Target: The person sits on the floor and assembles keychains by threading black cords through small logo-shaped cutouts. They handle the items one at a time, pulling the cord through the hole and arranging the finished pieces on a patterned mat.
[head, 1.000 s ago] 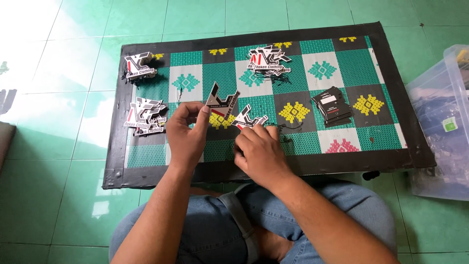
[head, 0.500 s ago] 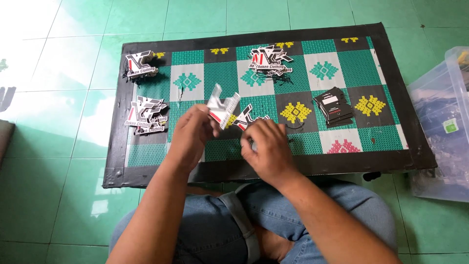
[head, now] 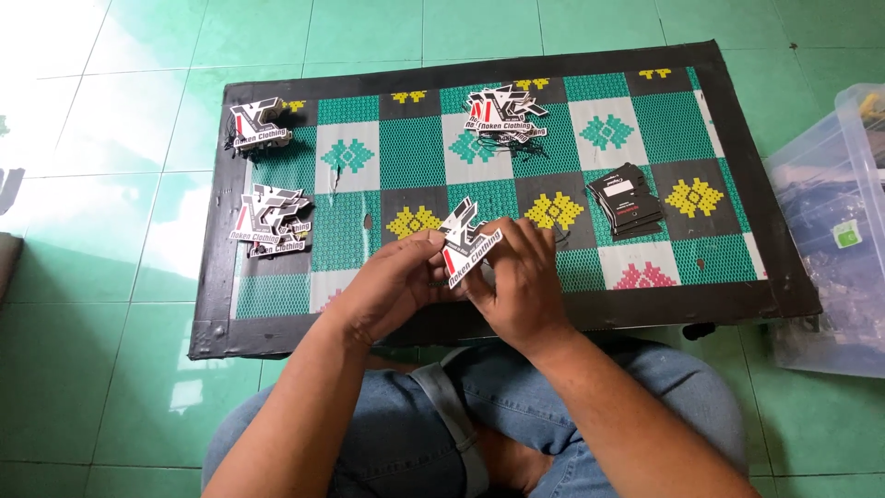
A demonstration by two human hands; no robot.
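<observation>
My left hand and my right hand hold one die-cut cardboard tag between them, printed side up, just above the near edge of a low table. The tag is white, black and red with an angular outline. Both hands pinch it by its lower edges. The table has a black rim and a woven green, white, yellow and pink patterned top.
Piles of the same tags lie at the table's far left, middle left and far middle with black strings. A stack of black cards sits to the right. A clear plastic bin stands on the green tiled floor at right.
The tag was held tilted with its dark back showing; it is now turned face up and lower, closer to me. Both hands have drawn toward the table's near edge.
</observation>
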